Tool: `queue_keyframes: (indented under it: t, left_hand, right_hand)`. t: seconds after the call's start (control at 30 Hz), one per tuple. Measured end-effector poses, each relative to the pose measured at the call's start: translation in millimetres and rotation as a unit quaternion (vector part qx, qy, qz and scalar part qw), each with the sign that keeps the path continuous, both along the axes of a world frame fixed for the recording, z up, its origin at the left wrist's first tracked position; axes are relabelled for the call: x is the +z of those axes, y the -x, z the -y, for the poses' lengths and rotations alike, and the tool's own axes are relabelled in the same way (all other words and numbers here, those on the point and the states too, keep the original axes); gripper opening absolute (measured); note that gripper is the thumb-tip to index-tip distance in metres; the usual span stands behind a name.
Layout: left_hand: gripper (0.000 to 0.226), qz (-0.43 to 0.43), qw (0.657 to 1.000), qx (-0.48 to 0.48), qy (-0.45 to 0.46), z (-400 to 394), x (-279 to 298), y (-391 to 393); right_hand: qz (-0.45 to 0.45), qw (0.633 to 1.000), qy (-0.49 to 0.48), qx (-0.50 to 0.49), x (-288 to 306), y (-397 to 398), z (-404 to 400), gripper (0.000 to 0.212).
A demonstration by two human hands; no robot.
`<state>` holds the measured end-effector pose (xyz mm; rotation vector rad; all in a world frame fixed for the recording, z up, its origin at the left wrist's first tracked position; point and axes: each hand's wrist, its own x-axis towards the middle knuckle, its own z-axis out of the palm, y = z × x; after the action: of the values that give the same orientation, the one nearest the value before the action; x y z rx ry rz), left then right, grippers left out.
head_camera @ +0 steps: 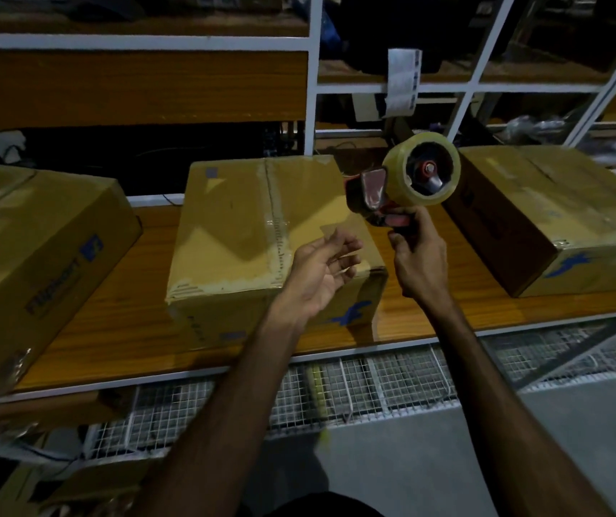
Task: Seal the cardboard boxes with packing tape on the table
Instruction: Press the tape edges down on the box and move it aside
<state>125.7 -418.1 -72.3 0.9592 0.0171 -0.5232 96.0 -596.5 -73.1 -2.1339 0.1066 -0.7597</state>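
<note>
Three cardboard boxes stand on the wooden table (131, 311). The middle box (247, 225) has clear tape along its centre seam. A left box (30, 255) and a right box (560, 218) flank it. My right hand (418, 263) grips the handle of a red tape dispenser (411, 181) carrying a roll of clear tape, held in the air to the right of the middle box. My left hand (321, 270) hovers palm up over the middle box's near right corner, fingers loosely curled, and seems to hold nothing.
White metal shelving (314, 87) with wooden boards rises behind the table. A strip of paper labels (401, 83) hangs from a shelf rail. Wire mesh (373, 386) runs under the table's front edge, above a grey floor. More cardboard lies low on the left.
</note>
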Motion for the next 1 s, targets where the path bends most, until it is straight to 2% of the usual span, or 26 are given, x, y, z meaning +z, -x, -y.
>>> queue_keyframes:
  t: [0.1, 0.2, 0.3, 0.37, 0.5, 0.63, 0.8, 0.9, 1.0]
  left_hand:
    - [0.017, -0.016, 0.996, -0.032, 0.077, -14.6, 2.3, 7.1]
    - [0.029, -0.042, 0.984, -0.056, 0.166, -29.8, 2.3, 14.0]
    - [0.04, -0.081, 0.973, -0.06, 0.208, -42.4, 4.7, 19.2]
    - [0.042, -0.103, 0.975, -0.045, 0.191, -48.8, 11.5, 20.9]
    - [0.018, -0.149, 0.98, -0.004, 0.129, -59.6, 21.1, 21.2]
    - [0.01, -0.177, 0.976, 0.016, 0.123, -79.4, 18.5, 18.9]
    - [0.01, -0.145, 0.986, 0.033, 0.073, -122.7, 13.9, 11.6]
    - [0.007, -0.114, 0.993, 0.037, 0.0, -165.5, 4.7, -0.7]
    - [0.011, -0.1, 0.991, 0.042, -0.079, -206.5, -4.0, -7.5]
  right_hand:
    - [0.013, 1.0, 0.006, 0.007, 7.9, -2.3, -10.9, 0.031]
    - [0.025, 0.999, 0.007, 0.027, 15.1, -2.4, -23.4, 0.03]
    - [0.03, 0.999, 0.007, 0.036, 18.5, -4.5, -36.9, 0.032]
    - [0.035, 0.998, 0.014, 0.047, 18.0, -7.5, -45.3, 0.032]
    - [0.044, 0.996, 0.032, 0.077, 14.6, -12.5, -61.4, 0.031]
    - [0.042, 0.995, 0.068, 0.066, 7.2, -16.9, -79.6, 0.031]
    - [0.03, 0.993, 0.104, 0.051, -4.7, -19.9, -109.6, 0.036]
    - [0.011, 0.985, 0.171, 0.027, -12.1, -16.2, -137.1, 0.049]
    - [0.015, 0.973, 0.224, 0.045, -18.2, -13.6, -166.7, 0.047]
